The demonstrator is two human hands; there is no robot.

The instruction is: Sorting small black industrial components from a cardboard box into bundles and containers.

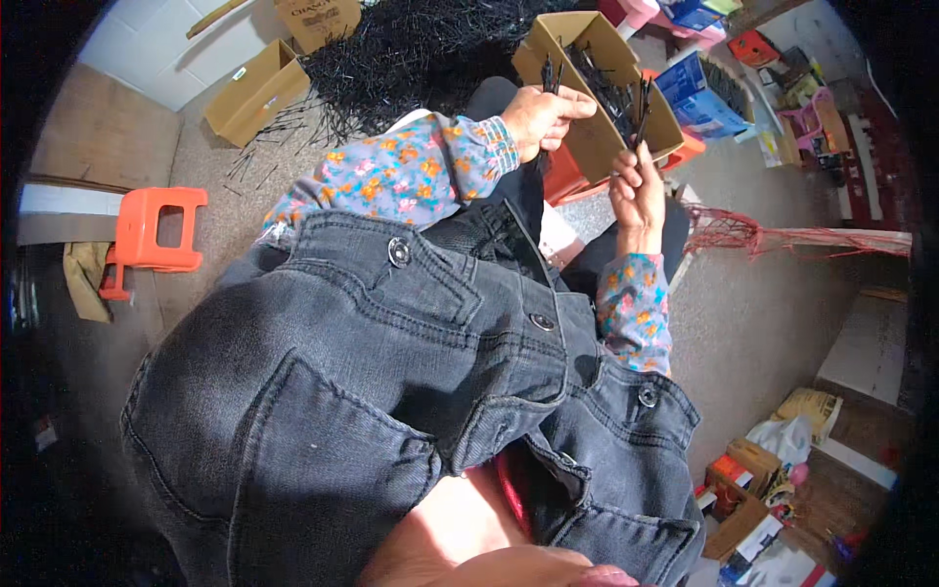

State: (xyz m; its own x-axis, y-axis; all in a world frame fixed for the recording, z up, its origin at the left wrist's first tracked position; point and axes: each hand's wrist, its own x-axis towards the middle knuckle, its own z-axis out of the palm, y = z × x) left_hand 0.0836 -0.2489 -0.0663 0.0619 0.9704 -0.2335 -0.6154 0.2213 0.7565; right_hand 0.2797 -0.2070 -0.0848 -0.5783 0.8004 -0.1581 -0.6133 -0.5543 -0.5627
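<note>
My left hand point(536, 119) is closed, with a small bunch of thin black stick-like pieces point(549, 74) standing up out of its fingers. To its right, my right hand point(640, 193) pinches more thin black pieces point(644, 110) upright between thumb and fingers. Both hands are at the near side of an open cardboard box point(585, 147), which holds many similar loose black pieces point(599, 80). Part of something orange, perhaps a stool, shows under the box. What exactly the pieces are is too small to tell.
A large heap of black pieces point(421, 59) lies beyond my left arm, some strewn across the floor. An open cardboard carton point(256, 98) and an orange plastic stool point(156, 230) are at left. Red strands point(729, 230), a blue box point(693, 96) and assorted cartons point(745, 489) occupy the right.
</note>
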